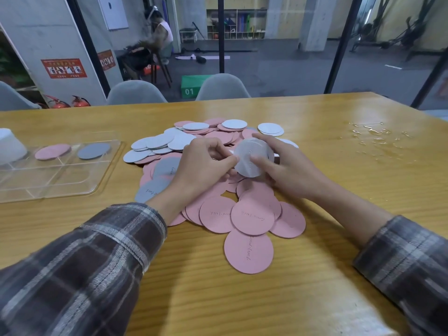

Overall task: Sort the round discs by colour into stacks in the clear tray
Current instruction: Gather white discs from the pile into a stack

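Gym hall: green plyo box (194, 84), shelves of rolled mats (238, 23).

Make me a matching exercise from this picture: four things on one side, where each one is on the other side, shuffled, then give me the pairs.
Things:
1. pink disc
2. grey disc
3. pale discs
4. shiny patch

Places:
A. gripped by the left hand and right hand over the pile
B. on the bare table, far right
C. in the clear tray, right of the other disc
D. in the clear tray, left of the other disc

Pairs: 1-D, 2-C, 3-A, 4-B
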Action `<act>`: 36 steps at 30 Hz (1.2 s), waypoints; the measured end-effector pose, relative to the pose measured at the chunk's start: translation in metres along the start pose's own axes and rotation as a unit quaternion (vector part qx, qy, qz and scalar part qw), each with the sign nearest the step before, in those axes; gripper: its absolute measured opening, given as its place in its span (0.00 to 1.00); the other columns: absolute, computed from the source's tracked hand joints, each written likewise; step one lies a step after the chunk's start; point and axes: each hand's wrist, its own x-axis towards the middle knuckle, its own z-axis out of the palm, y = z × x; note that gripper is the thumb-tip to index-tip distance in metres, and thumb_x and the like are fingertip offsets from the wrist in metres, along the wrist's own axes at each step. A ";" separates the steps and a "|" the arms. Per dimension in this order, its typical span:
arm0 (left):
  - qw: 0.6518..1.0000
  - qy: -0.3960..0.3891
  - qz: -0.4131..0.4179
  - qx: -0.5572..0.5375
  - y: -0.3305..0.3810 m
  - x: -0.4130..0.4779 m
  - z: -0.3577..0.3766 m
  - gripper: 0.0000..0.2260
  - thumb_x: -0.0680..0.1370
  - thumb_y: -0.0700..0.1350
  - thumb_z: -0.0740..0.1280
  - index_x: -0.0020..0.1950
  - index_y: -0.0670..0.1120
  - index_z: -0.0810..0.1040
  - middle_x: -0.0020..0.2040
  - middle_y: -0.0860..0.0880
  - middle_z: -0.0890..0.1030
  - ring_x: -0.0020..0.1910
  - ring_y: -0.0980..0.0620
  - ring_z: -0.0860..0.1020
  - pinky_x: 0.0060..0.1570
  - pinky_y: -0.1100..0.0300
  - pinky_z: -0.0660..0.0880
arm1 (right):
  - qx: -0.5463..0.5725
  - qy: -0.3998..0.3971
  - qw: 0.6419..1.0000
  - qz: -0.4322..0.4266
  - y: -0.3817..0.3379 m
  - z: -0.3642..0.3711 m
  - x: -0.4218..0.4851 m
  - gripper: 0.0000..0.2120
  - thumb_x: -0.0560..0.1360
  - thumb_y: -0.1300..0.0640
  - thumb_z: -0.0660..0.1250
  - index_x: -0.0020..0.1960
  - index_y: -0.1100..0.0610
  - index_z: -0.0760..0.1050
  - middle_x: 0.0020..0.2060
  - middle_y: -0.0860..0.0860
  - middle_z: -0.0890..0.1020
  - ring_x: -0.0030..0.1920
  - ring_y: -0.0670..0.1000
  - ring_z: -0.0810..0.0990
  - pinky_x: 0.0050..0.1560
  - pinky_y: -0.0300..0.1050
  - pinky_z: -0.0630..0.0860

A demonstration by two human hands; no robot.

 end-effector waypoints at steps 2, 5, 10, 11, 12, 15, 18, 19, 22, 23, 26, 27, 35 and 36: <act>0.997 0.007 0.036 0.065 -0.003 0.002 0.001 0.06 0.75 0.42 0.76 0.39 0.43 0.83 0.32 0.53 0.85 0.35 0.57 0.84 0.42 0.61 0.80 | -0.046 0.007 0.999 -0.015 0.000 -0.001 -0.001 0.25 0.81 0.49 0.67 0.77 0.46 0.67 0.63 0.42 0.78 0.61 0.46 0.79 0.62 0.42 0.74; 0.976 0.022 0.111 0.186 -0.010 0.004 -0.001 0.07 0.75 0.49 0.77 0.40 0.48 0.85 0.32 0.57 0.78 0.35 0.58 0.75 0.43 0.62 0.70 | -0.077 0.030 0.996 -0.020 0.001 -0.003 -0.001 0.26 0.82 0.51 0.66 0.78 0.48 0.66 0.59 0.41 0.75 0.58 0.44 0.74 0.54 0.35 0.66; 0.940 -0.005 0.074 0.333 -0.026 0.009 -0.002 0.25 0.75 0.63 0.72 0.66 0.49 0.81 0.59 0.51 0.77 0.62 0.50 0.72 0.62 0.49 0.73 | -0.094 0.055 0.994 -0.011 0.004 -0.008 0.000 0.23 0.82 0.51 0.66 0.75 0.48 0.66 0.57 0.49 0.80 0.56 0.52 0.76 0.49 0.41 0.67; 0.937 -0.009 0.063 0.343 -0.027 0.009 -0.002 0.28 0.75 0.65 0.71 0.68 0.49 0.80 0.60 0.51 0.76 0.64 0.49 0.72 0.64 0.48 0.73 | -0.100 0.056 0.993 -0.015 0.004 -0.008 0.000 0.22 0.82 0.51 0.66 0.75 0.48 0.67 0.56 0.50 0.81 0.56 0.53 0.77 0.48 0.41 0.68; 0.936 -0.012 0.057 0.348 -0.027 0.009 -0.002 0.29 0.75 0.66 0.70 0.69 0.49 0.80 0.61 0.51 0.74 0.65 0.49 0.71 0.65 0.47 0.73 | -0.106 0.058 0.992 -0.020 0.004 -0.008 0.000 0.22 0.82 0.51 0.66 0.74 0.49 0.67 0.56 0.51 0.81 0.55 0.54 0.77 0.48 0.42 0.68; 0.940 -0.018 0.047 0.338 -0.027 0.009 -0.003 0.29 0.74 0.65 0.71 0.68 0.49 0.80 0.60 0.50 0.73 0.65 0.48 0.72 0.65 0.45 0.73 | -0.118 0.064 0.991 -0.027 0.003 -0.008 0.000 0.22 0.82 0.52 0.65 0.75 0.49 0.67 0.57 0.51 0.81 0.56 0.54 0.77 0.50 0.44 0.69; 0.957 -0.007 0.056 0.286 -0.026 0.009 -0.005 0.27 0.72 0.61 0.76 0.66 0.49 0.80 0.57 0.51 0.75 0.59 0.50 0.75 0.61 0.49 0.75 | -0.108 0.074 0.991 -0.019 0.006 -0.009 0.001 0.23 0.83 0.53 0.65 0.77 0.49 0.67 0.56 0.50 0.79 0.53 0.52 0.75 0.46 0.38 0.65; 0.963 0.002 0.064 0.262 -0.025 0.009 -0.005 0.24 0.72 0.58 0.78 0.64 0.49 0.81 0.56 0.51 0.76 0.54 0.53 0.77 0.58 0.52 0.76 | -0.103 0.077 0.992 -0.014 0.008 -0.010 0.002 0.23 0.83 0.53 0.64 0.77 0.49 0.67 0.56 0.49 0.78 0.52 0.51 0.74 0.45 0.37 0.64; 0.980 0.042 0.082 0.174 -0.017 0.008 -0.006 0.10 0.74 0.47 0.78 0.54 0.50 0.84 0.46 0.52 0.82 0.38 0.57 0.78 0.47 0.60 0.77 | -0.080 0.086 0.993 0.005 0.010 -0.012 0.003 0.23 0.83 0.54 0.63 0.78 0.49 0.66 0.56 0.50 0.77 0.52 0.52 0.75 0.49 0.40 0.67; 0.985 0.053 0.080 0.142 -0.015 0.008 -0.007 0.06 0.75 0.45 0.78 0.50 0.50 0.84 0.42 0.53 0.83 0.37 0.55 0.79 0.45 0.61 0.78 | -0.074 0.087 0.993 0.011 0.010 -0.012 0.004 0.23 0.83 0.55 0.62 0.78 0.49 0.66 0.56 0.50 0.78 0.51 0.54 0.76 0.50 0.43 0.68; 0.993 0.059 0.069 0.069 -0.012 0.008 -0.007 0.03 0.76 0.43 0.77 0.46 0.49 0.84 0.40 0.54 0.85 0.40 0.52 0.83 0.48 0.56 0.82 | -0.061 0.083 0.994 0.025 0.011 -0.009 0.006 0.22 0.84 0.55 0.61 0.77 0.48 0.66 0.52 0.51 0.78 0.47 0.55 0.78 0.48 0.45 0.71; 0.996 0.050 0.061 0.046 -0.011 0.008 -0.007 0.03 0.76 0.42 0.76 0.46 0.48 0.84 0.41 0.53 0.85 0.41 0.51 0.84 0.49 0.53 0.82 | -0.053 0.079 0.995 0.031 0.011 -0.009 0.006 0.22 0.84 0.55 0.61 0.77 0.47 0.66 0.49 0.51 0.78 0.46 0.55 0.78 0.47 0.45 0.71; 0.999 -0.032 0.018 -0.036 -0.001 -0.001 0.004 0.06 0.78 0.35 0.71 0.54 0.42 0.83 0.35 0.44 0.86 0.36 0.47 0.87 0.39 0.57 0.84 | 0.108 0.030 0.991 0.072 0.003 -0.004 0.005 0.19 0.85 0.56 0.57 0.73 0.43 0.71 0.43 0.55 0.76 0.34 0.51 0.74 0.34 0.49 0.73; 0.999 -0.034 0.013 -0.037 -0.001 -0.001 0.006 0.04 0.79 0.36 0.71 0.53 0.41 0.82 0.35 0.43 0.86 0.35 0.47 0.87 0.38 0.58 0.84 | 0.117 0.024 0.990 0.072 0.002 -0.003 0.005 0.18 0.85 0.56 0.56 0.72 0.44 0.72 0.43 0.54 0.76 0.33 0.51 0.74 0.34 0.49 0.73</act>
